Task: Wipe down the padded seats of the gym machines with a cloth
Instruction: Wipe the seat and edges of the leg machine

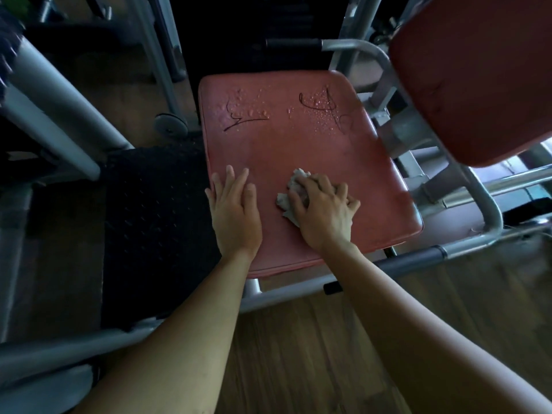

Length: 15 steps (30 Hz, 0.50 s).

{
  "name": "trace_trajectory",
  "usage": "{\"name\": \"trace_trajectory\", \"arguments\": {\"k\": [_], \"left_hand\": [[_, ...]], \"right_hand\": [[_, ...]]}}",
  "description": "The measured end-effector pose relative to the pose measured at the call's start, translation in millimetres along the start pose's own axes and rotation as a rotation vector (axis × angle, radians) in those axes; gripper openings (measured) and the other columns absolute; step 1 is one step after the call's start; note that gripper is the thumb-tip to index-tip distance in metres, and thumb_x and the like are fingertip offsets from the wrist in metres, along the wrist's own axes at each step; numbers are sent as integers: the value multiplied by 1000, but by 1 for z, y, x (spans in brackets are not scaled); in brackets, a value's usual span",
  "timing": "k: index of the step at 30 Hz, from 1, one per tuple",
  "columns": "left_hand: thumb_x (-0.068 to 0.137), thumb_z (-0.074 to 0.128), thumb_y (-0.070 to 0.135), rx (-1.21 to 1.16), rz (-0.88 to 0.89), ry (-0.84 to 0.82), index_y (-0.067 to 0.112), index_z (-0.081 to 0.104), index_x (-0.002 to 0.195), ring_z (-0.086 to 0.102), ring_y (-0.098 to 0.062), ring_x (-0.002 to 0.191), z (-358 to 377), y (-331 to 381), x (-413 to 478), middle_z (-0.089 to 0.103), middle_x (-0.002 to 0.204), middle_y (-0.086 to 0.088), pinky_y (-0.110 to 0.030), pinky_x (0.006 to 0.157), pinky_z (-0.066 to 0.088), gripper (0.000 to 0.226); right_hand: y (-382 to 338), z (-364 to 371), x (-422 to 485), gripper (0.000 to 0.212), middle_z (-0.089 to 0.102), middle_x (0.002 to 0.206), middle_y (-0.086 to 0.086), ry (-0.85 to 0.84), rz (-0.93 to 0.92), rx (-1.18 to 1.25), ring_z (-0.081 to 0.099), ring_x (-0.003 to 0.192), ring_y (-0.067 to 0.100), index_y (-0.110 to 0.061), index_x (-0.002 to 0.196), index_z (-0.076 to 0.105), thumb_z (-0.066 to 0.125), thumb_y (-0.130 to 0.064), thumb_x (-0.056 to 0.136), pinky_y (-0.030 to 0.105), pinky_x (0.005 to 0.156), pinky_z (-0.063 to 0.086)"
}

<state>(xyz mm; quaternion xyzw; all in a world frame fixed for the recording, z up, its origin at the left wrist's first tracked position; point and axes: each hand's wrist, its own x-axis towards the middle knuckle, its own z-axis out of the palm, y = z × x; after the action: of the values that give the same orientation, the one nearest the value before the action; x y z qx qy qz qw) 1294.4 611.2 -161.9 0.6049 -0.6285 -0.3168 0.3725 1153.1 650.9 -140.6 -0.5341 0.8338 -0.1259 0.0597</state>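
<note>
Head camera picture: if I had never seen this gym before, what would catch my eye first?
Most likely the big red padded seat in the middle, with water droplets and dark scribbles across its far end. Next, the two bare hands at its near end: the right hand presses a crumpled pale cloth onto the pad, while the left hand lies flat beside it. A second red pad looms at the upper right.

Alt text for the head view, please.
The right hand presses a crumpled cloth onto a red padded seat; the left hand rests flat beside it. Water droplets and dark scribbles cover the far half.
</note>
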Motion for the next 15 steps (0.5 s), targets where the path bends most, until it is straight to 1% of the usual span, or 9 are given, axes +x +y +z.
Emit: {"name": "trace_trajectory", "arguments": {"k": [2, 4, 5, 7, 8, 10, 12, 15], "left_hand": [[101, 32, 41, -13, 4, -39, 23, 55, 144, 9, -20, 156, -4, -3, 0, 34, 162, -4, -37, 127, -1, 52], [100, 36, 43, -22, 9, -77, 24, 56, 142, 9, -21, 156, -10, -7, 0, 35, 161, -4, -36, 126, -3, 51], [100, 39, 42, -30, 16, -94, 24, 56, 142, 9, -22, 156, -12, -9, 1, 35, 161, -4, -34, 125, -4, 49], [103, 47, 34, -20, 56, -118, 22, 55, 143, 8, -24, 156, -14, -13, 1, 34, 162, -5, -34, 124, -5, 42], [104, 50, 29, 19, 90, -120, 21, 54, 144, 8, -27, 156, -14, -16, 2, 33, 162, -7, -35, 124, -5, 41], [104, 52, 26, 136, 160, -134, 21, 51, 146, 5, -31, 156, -11, -21, 2, 28, 164, -8, -39, 125, -5, 43], [103, 52, 29, 235, 195, -152, 23, 47, 149, 3, -32, 156, -8, -23, 4, 22, 167, -6, -40, 125, -5, 47], [104, 49, 35, 320, 217, -176, 26, 42, 152, 2, -29, 156, -8, -24, 7, 17, 168, -3, -39, 124, -4, 49]], "right_hand": [[-4, 2, -6, 45, 50, 138, -12, 8, 19, -22, 41, 120, 25, -39, 140, 52, 39, -58, 101, 45, 93, 28], [-7, 5, -10, 45, 50, 139, -11, 28, 49, -12, 39, 121, 26, -40, 141, 51, 41, -58, 101, 44, 91, 27], [-8, 7, -10, 44, 51, 138, -10, 49, 58, 0, 39, 121, 27, -40, 140, 52, 42, -57, 100, 43, 90, 26], [-7, 10, -11, 42, 54, 135, -9, 113, 72, 19, 41, 119, 27, -40, 138, 55, 44, -55, 100, 43, 91, 26], [-7, 14, -12, 41, 55, 133, -9, 153, 69, 28, 42, 119, 26, -40, 136, 57, 44, -55, 99, 44, 92, 28], [-5, 19, -12, 39, 59, 129, -9, 225, 59, 35, 45, 117, 25, -40, 131, 61, 45, -54, 99, 45, 95, 30], [-3, 23, -11, 37, 60, 127, -10, 279, 44, 37, 48, 116, 25, -38, 125, 65, 45, -54, 98, 46, 96, 31], [-1, 26, -11, 36, 63, 123, -9, 338, 16, 41, 51, 112, 26, -35, 115, 69, 43, -53, 98, 47, 93, 32]]}}
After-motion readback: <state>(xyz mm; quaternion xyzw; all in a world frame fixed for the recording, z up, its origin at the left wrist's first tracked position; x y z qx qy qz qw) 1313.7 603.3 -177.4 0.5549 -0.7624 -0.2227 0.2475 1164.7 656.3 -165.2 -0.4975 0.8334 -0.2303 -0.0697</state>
